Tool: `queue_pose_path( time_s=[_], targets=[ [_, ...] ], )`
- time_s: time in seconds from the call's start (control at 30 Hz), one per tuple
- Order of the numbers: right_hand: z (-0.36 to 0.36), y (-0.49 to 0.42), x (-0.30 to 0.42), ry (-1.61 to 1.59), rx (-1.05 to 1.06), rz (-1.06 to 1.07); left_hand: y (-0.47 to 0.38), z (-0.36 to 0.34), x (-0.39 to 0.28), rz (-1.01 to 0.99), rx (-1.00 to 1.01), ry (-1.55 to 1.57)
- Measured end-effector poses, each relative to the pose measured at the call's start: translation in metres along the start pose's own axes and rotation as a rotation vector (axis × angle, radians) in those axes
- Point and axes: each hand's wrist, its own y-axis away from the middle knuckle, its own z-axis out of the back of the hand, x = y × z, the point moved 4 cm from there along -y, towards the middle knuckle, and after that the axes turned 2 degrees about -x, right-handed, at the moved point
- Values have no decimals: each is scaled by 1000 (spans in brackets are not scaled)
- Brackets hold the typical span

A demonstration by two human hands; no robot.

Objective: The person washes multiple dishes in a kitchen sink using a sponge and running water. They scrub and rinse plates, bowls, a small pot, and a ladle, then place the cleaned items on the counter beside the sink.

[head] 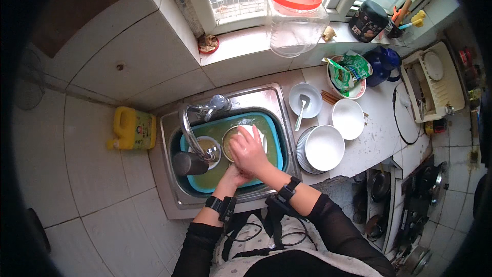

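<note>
A blue plastic basin (279, 142) of cloudy greenish water sits in the steel sink (280, 96). Over its middle, my right hand (248, 150) is at a pale bowl (226, 138), fingers bent at its rim and inside. My left hand (235, 177) lies lower, beside the bowl's near side and partly behind the right hand; its fingertips are hidden. Another white bowl-like dish (260, 134) shows just behind the fingers. Left of these, a bowl (216, 161) stands in the water below the chrome faucet (186, 119).
Right of the sink stand white bowls (324, 148) (348, 119), a bowl (294, 100) holding a spoon (301, 113), and chopsticks (328, 97). A yellow jug (134, 129) stands left. Behind are a clear plastic jar (294, 30) on the sill and a dish rack (442, 100) at far right.
</note>
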Motion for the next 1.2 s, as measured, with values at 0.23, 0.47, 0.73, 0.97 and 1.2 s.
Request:
queue_pose_path(
  time_s=[0.23,0.47,0.73,0.97,1.2],
  targets=[
    [-30,7,-100,-419,414,-729,-8,34,12,305,304,-67],
    [-57,90,-97,-1356,266,-1479,0,25,24,291,394,89],
    [-53,121,-62,-1588,-27,-1527,-18,19,28,-167,-9,-92],
    [-19,122,-65,-1538,166,-1407,13,10,-23,-1123,-663,-1347],
    [-23,134,-97,-522,607,-1010,22,14,-23,-937,-689,-1725]
  ],
)
